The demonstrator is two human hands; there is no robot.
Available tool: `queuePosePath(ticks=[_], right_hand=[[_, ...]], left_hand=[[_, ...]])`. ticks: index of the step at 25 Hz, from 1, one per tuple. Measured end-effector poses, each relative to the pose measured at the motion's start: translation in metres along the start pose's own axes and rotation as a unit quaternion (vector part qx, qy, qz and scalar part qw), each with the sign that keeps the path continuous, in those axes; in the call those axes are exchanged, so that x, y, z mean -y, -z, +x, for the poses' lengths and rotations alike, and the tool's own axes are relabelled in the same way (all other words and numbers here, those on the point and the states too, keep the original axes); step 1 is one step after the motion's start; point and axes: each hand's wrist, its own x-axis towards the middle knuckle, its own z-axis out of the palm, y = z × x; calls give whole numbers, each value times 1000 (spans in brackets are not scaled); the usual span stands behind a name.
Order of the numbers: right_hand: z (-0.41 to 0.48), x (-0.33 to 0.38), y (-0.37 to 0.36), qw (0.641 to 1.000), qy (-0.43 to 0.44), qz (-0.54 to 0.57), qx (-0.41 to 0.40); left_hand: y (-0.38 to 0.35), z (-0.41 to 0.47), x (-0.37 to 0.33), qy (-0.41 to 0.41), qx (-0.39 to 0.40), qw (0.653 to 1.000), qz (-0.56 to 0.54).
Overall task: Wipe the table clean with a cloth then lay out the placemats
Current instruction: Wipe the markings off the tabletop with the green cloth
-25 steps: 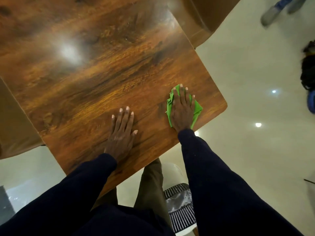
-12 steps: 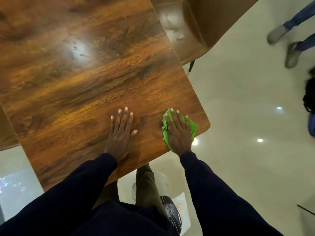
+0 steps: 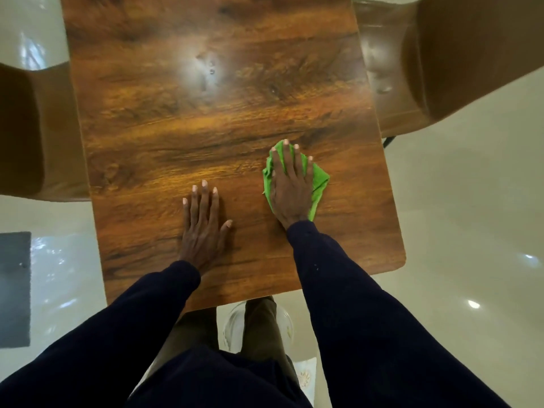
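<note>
On the table (image 3: 206, 113), left hand (image 3: 203, 231) flat, fingers (image 3: 203, 201) straight; right hand (image 3: 291, 189) likewise atop green cloth (image 3: 319, 178).

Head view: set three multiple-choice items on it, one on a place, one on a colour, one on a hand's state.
1. Where on the wooden table does the cloth lie?
A. on its right half
B. at its far left corner
C. hanging off its near edge

2. What colour is the cloth?
A. white
B. green
C. red

3. How is the left hand?
A. gripping a placemat
B. clenched in a fist
C. flat on the table, fingers straight

Answers:
1 A, it lies under the right hand, right of the table's middle.
2 B, bright green shows round that hand.
3 C, its palm rests on bare wood and holds nothing.
</note>
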Motion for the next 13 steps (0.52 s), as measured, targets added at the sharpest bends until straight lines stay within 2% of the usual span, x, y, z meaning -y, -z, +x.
queuePosePath(ticks=[4,6,9,11,13], right_hand=[[-37,67,-27,983,167,39,68],[-70,62,-31,963,250,27,95],[-105,16,-24,919,372,4,132],[-112,-23,-13,909,393,-6,139],[-109,-47,-6,944,309,-11,112]], left_hand=[[9,-23,24,35,-17,999,1],[9,-34,30,42,-28,999,-1],[7,-53,32,50,-24,998,4],[6,-64,31,48,-25,999,0],[4,-73,29,49,-25,999,-2]])
